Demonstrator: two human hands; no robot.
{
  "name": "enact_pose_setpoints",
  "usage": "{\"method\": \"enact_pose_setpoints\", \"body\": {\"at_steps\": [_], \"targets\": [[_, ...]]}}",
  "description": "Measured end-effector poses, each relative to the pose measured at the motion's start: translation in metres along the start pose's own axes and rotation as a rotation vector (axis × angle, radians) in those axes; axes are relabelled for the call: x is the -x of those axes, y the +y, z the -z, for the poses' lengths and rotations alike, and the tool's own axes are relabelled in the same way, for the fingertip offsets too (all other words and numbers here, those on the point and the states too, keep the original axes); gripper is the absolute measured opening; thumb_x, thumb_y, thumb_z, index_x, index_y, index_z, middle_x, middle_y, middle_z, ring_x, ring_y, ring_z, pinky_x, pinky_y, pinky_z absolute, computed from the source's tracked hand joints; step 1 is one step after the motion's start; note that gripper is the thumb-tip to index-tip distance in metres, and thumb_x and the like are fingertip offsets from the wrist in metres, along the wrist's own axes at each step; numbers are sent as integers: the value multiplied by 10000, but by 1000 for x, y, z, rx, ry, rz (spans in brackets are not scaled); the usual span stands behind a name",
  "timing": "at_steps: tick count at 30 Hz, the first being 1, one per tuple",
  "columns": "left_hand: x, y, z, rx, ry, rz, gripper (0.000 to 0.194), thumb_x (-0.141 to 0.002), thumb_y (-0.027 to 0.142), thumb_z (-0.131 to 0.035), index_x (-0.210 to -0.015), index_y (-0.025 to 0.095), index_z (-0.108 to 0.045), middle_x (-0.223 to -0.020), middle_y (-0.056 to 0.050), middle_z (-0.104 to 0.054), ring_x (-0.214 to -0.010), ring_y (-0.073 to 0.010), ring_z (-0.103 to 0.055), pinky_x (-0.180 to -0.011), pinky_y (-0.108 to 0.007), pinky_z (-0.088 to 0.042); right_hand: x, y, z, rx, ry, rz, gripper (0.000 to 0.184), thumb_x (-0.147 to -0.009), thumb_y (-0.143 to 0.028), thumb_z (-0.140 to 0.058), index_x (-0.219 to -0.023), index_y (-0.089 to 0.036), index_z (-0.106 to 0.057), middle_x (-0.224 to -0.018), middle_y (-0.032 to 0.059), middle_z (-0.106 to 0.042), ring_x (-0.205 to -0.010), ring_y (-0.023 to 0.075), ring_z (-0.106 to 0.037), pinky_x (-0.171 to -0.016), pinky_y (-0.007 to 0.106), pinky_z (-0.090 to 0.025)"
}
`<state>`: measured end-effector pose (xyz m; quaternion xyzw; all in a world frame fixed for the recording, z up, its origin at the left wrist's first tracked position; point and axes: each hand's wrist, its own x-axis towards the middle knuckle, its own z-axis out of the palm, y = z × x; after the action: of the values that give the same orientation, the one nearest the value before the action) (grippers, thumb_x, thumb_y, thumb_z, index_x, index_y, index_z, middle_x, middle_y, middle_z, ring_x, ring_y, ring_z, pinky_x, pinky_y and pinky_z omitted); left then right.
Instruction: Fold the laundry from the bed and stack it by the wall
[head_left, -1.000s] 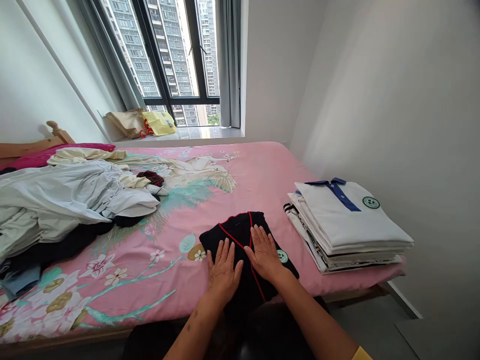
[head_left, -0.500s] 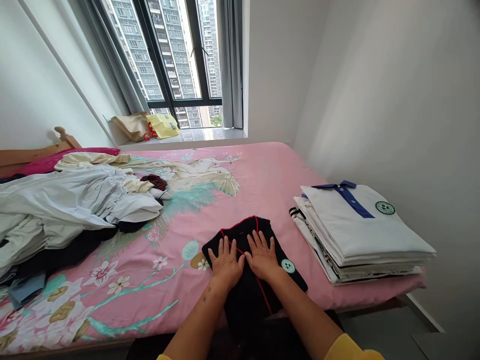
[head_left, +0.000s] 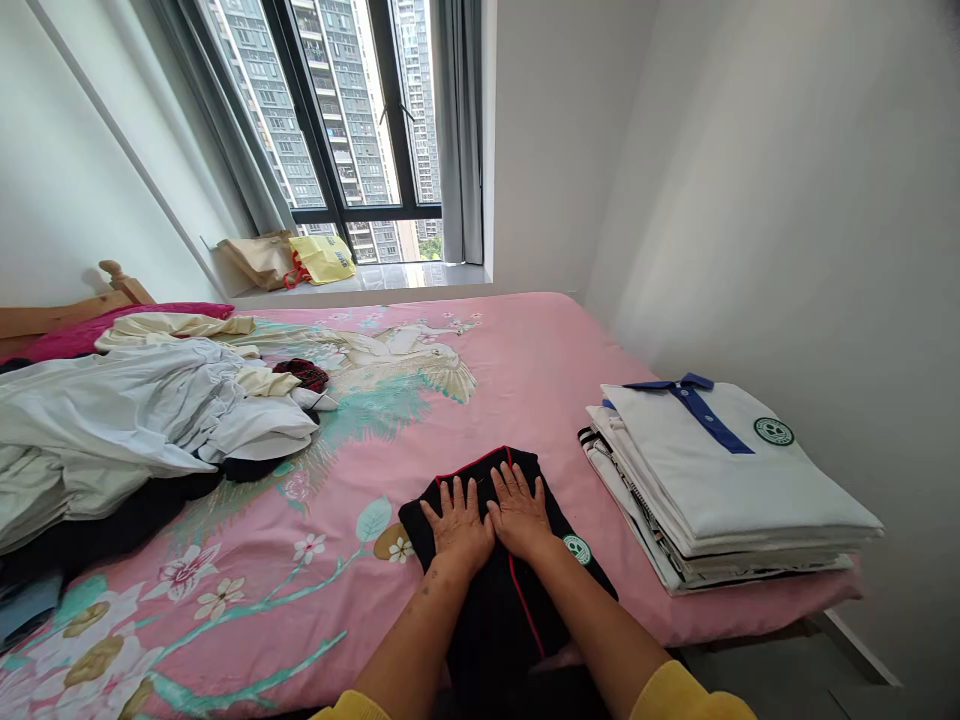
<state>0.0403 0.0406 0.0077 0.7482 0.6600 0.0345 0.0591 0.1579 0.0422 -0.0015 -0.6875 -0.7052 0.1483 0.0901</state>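
Note:
A black garment (head_left: 491, 620) with red piping and a round green-and-white badge lies folded at the near edge of the bed. Both palms press down on its upper part, side by side. My left hand (head_left: 459, 528) is flat with fingers spread, left of the red center line. Flat on the cloth just right of it, my right hand (head_left: 521, 512) also has its fingers apart. The hands touch or nearly touch at the thumbs. The garment's lower end drops toward my lap, partly hidden by my forearms.
To the right, a stack of folded white shirts (head_left: 720, 490) sits on the bed's corner, the top one blue-collared. A loose heap of clothes (head_left: 135, 410) covers the left side. Pink flowered bedding (head_left: 517, 370) lies beneath. Paper and yellow bags (head_left: 322, 258) rest on the windowsill.
The view has tilted slightly upward, so the bed sits lower in the picture. Both hands remain flat on the black garment, the left shifted very slightly right.

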Motion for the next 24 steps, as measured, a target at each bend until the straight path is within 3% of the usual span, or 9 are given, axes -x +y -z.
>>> {"method": "enact_pose_setpoints", "body": {"at_steps": [5,9,15,19,22,24], "targets": [[5,-6,21,85,-39,-11,607,-867,433,-334,-1425,199,-298,-1511,-101,-221,-1398,-304,-116,-1063,-637,-21,6,-2,18,-74,-14,-21,601,-904,-463,-243,-1460,-246,-165,-1536,-6,-55,-1404,194,25,-1084,553,41],[22,-32,36,105,117,6,558,-900,393,-293,-1432,225,-275,-1523,-57,-196,-1408,-239,-95,-1098,-575,-1,27,12,34,-132,80,-36,592,-917,-515,-175,-1458,-275,-154,-1537,-17,-52,-1405,182,22,-1095,539,8],[35,-69,16,172,19,196,596,-887,436,-339,-1427,194,-267,-1515,-119,-212,-1389,-282,-172,-1065,-618,-106,53,33,23,-101,-38,-147,629,-906,-549,-209,-1464,-285,-94,-1540,40,-53,-1404,214,-44,-1093,544,-20],[31,-81,11,312,130,282,625,-886,431,-345,-1420,114,-264,-1493,-166,-251,-1390,-252,-180,-1103,-493,-172,56,26,27,-62,50,-114,627,-909,-545,-199,-1465,-271,-104,-1542,21,-7,-1405,210,28,-1094,544,-3],[35,-84,12,368,273,203,651,-880,441,-369,-1435,128,-231,-1519,-145,-183,-1405,-227,-121,-1116,-423,-188,56,18,27,-21,141,-11,615,-916,-530,-204,-1465,-273,-99,-1542,-6,6,-1402,189,68,-1101,518,39],[40,-84,10,338,259,79,635,-865,444,-413,-1426,184,-271,-1527,-107,-178,-1407,-236,-108,-1124,-450,-151,55,16,23,-37,93,7,623,-911,-534,-228,-1464,-272,-113,-1541,-7,-35,-1403,198,52,-1099,527,34]]}}
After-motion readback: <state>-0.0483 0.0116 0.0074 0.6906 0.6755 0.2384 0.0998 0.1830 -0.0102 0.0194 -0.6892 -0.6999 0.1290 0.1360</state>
